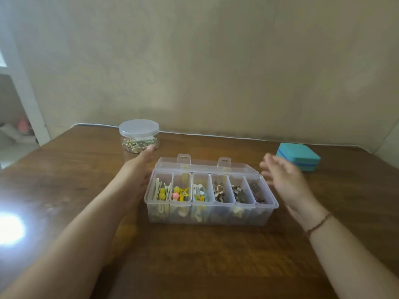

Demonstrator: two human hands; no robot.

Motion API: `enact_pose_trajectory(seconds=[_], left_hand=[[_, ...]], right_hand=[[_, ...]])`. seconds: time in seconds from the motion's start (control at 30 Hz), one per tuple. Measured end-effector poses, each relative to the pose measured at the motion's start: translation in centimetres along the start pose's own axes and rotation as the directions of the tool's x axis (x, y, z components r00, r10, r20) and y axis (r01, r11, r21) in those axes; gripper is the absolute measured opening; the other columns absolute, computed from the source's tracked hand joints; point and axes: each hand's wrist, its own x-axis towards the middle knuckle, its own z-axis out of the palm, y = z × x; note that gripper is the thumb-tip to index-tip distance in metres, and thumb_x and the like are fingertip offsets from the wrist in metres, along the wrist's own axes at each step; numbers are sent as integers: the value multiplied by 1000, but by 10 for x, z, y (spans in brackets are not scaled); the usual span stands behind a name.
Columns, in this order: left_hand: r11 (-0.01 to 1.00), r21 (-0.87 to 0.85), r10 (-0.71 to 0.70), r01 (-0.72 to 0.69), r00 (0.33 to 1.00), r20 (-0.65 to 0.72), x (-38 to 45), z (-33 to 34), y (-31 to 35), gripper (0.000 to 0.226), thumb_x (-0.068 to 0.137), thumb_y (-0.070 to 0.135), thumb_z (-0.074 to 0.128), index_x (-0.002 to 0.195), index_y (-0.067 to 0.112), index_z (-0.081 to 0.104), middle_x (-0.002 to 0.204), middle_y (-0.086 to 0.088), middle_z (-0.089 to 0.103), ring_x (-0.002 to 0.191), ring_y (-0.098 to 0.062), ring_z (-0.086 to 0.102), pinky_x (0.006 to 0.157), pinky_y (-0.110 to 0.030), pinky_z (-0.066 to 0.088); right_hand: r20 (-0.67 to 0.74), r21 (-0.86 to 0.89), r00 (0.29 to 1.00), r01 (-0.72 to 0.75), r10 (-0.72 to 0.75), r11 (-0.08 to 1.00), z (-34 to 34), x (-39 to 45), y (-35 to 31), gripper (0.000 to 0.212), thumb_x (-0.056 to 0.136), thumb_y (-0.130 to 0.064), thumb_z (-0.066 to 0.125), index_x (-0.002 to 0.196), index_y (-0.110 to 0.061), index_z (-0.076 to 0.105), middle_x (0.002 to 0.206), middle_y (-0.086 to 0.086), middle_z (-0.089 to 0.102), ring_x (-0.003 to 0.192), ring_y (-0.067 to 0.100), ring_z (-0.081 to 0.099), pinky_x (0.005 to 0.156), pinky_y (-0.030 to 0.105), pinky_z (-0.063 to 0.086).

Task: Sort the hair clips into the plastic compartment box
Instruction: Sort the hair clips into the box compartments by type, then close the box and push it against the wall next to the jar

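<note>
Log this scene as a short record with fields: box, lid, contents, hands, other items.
box: clear compartment box on the wooden table, six compartments in a row
lid: open, folded back behind the box
contents: coloured hair clips in the three left compartments, darker metallic ones in the three right
left hand: open, by the box's left end, holding nothing
right hand: open, blurred, right of the box, holding nothing
other items: lidded round jar of clips behind left; teal case behind right

Compartment box [210, 214] mid-counter [194, 266], clips [181, 194] in it, jar [139, 135] behind-left, case [299, 156] behind-right, hands flanking box.
</note>
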Motion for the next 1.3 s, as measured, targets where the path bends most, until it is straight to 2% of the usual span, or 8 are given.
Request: enact_pose_trajectory(seconds=[0.1, 0.23, 0.4, 0.5, 0.6, 0.93, 1.07, 1.3], left_hand=[[988, -137, 80, -73, 996, 45, 0, 2, -1, 47, 97, 56, 38, 115, 20, 62, 108, -5, 72, 96, -21, 65, 77, -39, 46], [928, -307, 253, -210, 962, 106, 4, -8, 2, 63, 95, 63, 28, 114, 15, 66, 117, -8, 70, 100, -22, 61, 85, -39, 41], [822, 33, 538, -569, 793, 288, 1, -15, 5, 53, 84, 54, 51, 52, 14, 65, 81, -4, 69, 90, -20, 61, 85, -39, 40], [412, 447, 555, -794, 608, 568, -4, -15, 2, 35, 71, 60, 69, 71, 25, 61, 93, 5, 61, 101, -15, 53, 88, -28, 39], [146, 512, 533, -846, 504, 680, -7, -13, 0, 51, 60, 68, 79, 79, 32, 48, 102, 19, 49, 111, -15, 41, 90, -16, 35], [99, 618, 589, -780, 547, 595, -2, -5, -10, 46, 60, 66, 71, 86, 41, 42, 114, 30, 43, 121, -6, 37, 93, -23, 38], [-79, 721, 732, -689, 451, 511, 8, 5, -21, 40, 72, 65, 61, 101, 40, 52, 117, 21, 53, 115, -14, 49, 94, -30, 37], [-7, 779, 819, -626, 444, 364, 21, 17, -33, 66, 43, 43, 91, 97, 45, 53, 106, 20, 47, 96, -17, 41, 56, -32, 55]], right_hand=[[302, 291, 937, -265, 175, 919, 2, 1, 5, 53, 93, -61, 36, 119, -20, 57, 115, -3, 68, 115, 18, 58, 101, 45, 44], [264, 612, 964, -166, -3, 774, -14, 0, -6, 71, 90, -69, 28, 135, -20, 50, 118, 8, 69, 116, 24, 58, 102, 49, 38], [228, 93, 916, 316, -329, 944, -27, -20, -9, 66, 85, -74, 30, 73, -25, 73, 88, 2, 72, 99, 20, 63, 96, 43, 42], [455, -330, 812, 536, -366, 777, -31, -27, -16, 53, 67, -85, 47, 77, -35, 62, 98, -18, 59, 108, 8, 52, 94, 40, 45], [604, -479, 779, 525, -170, 704, -27, -34, -25, 57, 59, -82, 58, 93, -38, 48, 109, -33, 35, 121, -1, 31, 99, 35, 42], [478, -662, 856, 497, -195, 561, -10, -40, -28, 34, 80, -60, 61, 92, -44, 33, 120, -22, 25, 111, 0, 36, 79, 20, 44], [372, -705, 835, 538, -405, 462, -2, -31, -7, 30, 85, -54, 58, 104, -48, 35, 127, -21, 36, 126, 3, 33, 102, 26, 39], [227, -597, 945, 327, -236, 733, 9, -24, -4, 33, 84, -44, 66, 95, -53, 36, 128, -27, 14, 115, -5, 34, 84, 12, 37]])
